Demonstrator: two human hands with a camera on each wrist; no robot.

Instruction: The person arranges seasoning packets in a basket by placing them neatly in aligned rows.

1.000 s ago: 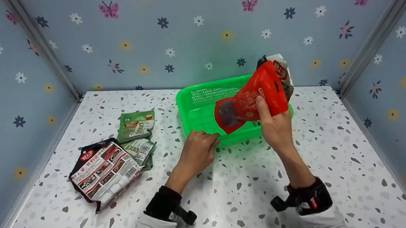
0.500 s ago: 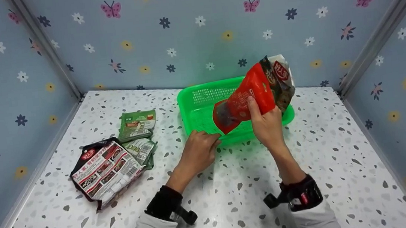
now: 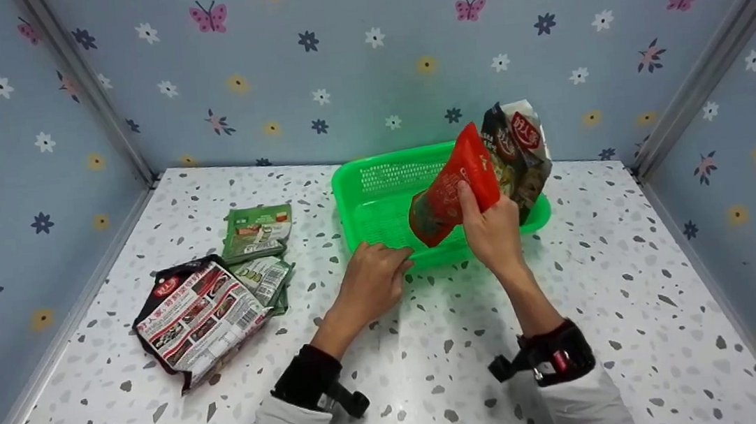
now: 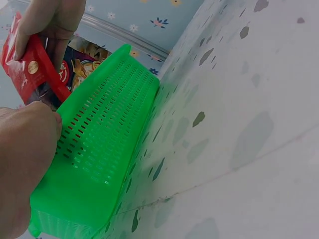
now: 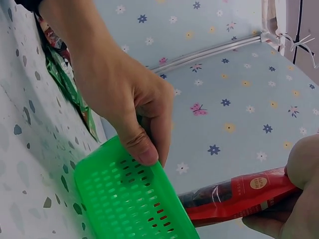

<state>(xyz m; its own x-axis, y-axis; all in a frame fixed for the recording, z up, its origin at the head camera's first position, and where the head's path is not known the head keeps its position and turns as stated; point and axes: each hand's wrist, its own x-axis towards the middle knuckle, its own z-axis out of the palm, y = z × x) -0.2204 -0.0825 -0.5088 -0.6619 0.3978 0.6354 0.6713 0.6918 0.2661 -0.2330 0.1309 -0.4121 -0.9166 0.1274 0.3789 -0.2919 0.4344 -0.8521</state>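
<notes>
My right hand (image 3: pixel 495 233) grips a red snack pouch (image 3: pixel 454 186) by its upper end, thumb on the printed front. The pouch slants down over the green plastic basket (image 3: pixel 368 214), its lower end inside the rim in the head view. My left hand (image 3: pixel 372 279) holds the near rim of the basket; in the right wrist view its thumb (image 5: pixel 142 149) lies on the outer wall, and its fingers go over the edge. Dark and white food packets (image 3: pixel 519 155) stand upright in the basket's right end, partly hidden behind the red pouch.
To the left on the speckled table (image 3: pixel 439 388) lies a black-and-white food packet (image 3: pixel 203 318). It overlaps green packets (image 3: pixel 257 233) beside it. A flowered wall (image 3: pixel 376 64) stands close behind the basket, with side walls to left and right.
My right hand has moved left with the red pouch and turned it more edge-on, uncovering more of the packets behind. The left hand stays on the rim.
</notes>
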